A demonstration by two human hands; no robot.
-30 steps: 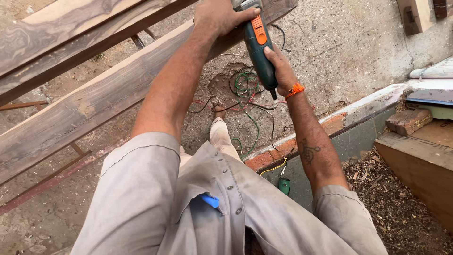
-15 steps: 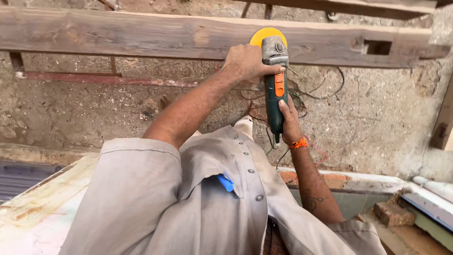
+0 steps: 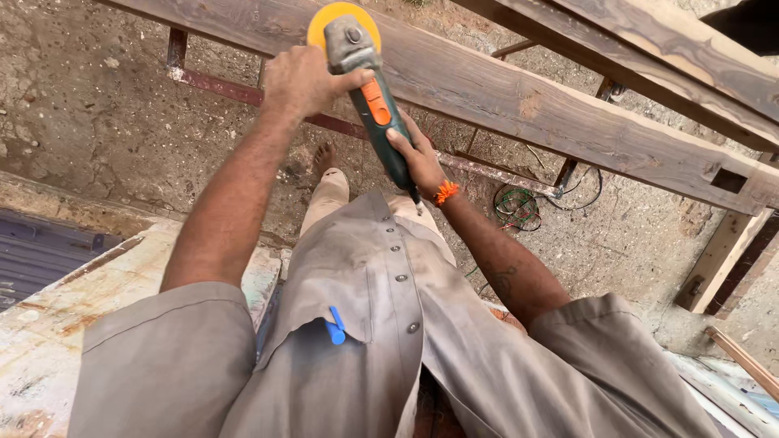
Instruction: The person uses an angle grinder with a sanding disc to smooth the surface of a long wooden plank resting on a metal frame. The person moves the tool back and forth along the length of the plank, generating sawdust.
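Note:
I hold a green and orange angle grinder [image 3: 369,101] with both hands. Its yellow sanding disc [image 3: 343,18] rests flat on a long weathered wooden beam [image 3: 519,101]. My left hand [image 3: 304,79] grips the side handle near the grey metal head. My right hand [image 3: 418,158], with an orange band at the wrist, is closed round the rear of the green body. Below my arms hangs my grey shirt, with a blue pen [image 3: 334,326] in the chest pocket.
A second wooden beam [image 3: 665,53] lies beyond the first, both on a rusty metal frame [image 3: 243,89]. Green and dark cables [image 3: 519,207] are coiled on the concrete ground. My bare foot [image 3: 323,158] stands below. A worn painted slab [image 3: 49,308] sits at left, timber pieces [image 3: 718,259] at right.
The view has swung left and tilted, so the beam now runs diagonally. The grinder stays on the beam, gripped by both hands as before.

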